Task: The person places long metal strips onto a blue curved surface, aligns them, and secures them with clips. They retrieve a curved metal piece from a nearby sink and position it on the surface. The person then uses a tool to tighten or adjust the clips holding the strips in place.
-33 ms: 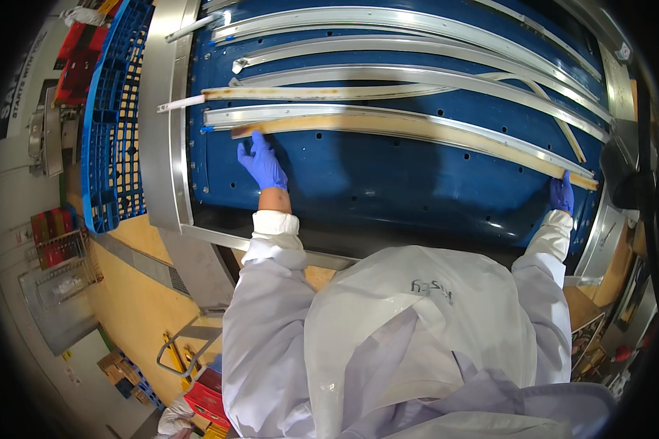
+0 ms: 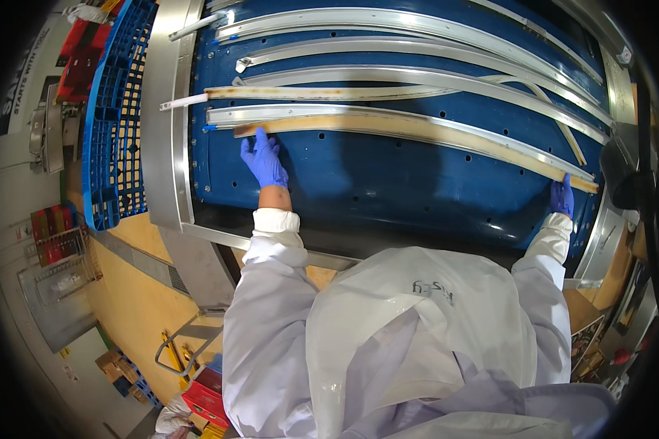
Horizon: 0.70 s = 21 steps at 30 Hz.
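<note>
A long yellowed strip (image 2: 388,127) with a brown scorched left end lies across the blue perforated surface (image 2: 410,197), along the near side of a silver metal rail (image 2: 329,112). At its left end is my left hand (image 2: 266,162) in a purple glove. The index finger meets the strip's near edge, and the thumb stands apart. Far to the right, my right hand (image 2: 561,196), also gloved, has its fingertips over the strip's other end; the thumb is hard to make out there.
Several more metal rails (image 2: 417,46) lie farther back. A second browned strip (image 2: 329,94) curves beneath one, near a white rod (image 2: 184,102). A steel frame (image 2: 167,139) edges the surface, with a blue plastic pallet (image 2: 110,124) upright beyond it. Red crates (image 2: 205,399) stand at lower left.
The fingertips of my left hand have shifted very slightly toward the strip. Everything else looks the same.
</note>
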### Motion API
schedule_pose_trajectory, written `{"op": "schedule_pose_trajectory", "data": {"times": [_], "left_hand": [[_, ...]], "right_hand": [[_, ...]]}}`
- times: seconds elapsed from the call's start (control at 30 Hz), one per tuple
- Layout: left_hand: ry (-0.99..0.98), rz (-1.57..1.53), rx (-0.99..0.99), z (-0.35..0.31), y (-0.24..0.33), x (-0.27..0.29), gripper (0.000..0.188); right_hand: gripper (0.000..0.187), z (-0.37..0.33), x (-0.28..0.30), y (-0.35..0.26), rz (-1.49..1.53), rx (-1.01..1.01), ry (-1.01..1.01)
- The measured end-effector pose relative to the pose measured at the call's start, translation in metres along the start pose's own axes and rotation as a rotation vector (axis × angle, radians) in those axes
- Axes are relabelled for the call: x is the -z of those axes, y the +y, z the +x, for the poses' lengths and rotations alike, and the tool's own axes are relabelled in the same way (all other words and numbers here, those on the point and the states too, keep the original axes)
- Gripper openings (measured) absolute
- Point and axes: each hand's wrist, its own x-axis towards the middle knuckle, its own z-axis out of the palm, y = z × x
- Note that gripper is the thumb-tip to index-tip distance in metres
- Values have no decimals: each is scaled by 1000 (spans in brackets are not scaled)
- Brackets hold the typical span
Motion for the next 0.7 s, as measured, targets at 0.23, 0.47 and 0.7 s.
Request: {"op": "schedule_pose_trajectory", "data": {"times": [0.23,0.47,0.7], "left_hand": [[-56,-270,-39,75,12,1,20],[8,619,-436,137,38,41,67],[92,1215,-752,163,22,33,94]], "right_hand": [[42,-1,-19,29,-139,328,-69],[39,-104,-145,-70,274,-31,201],[50,-107,-131,-84,-105,-114,471]]}}
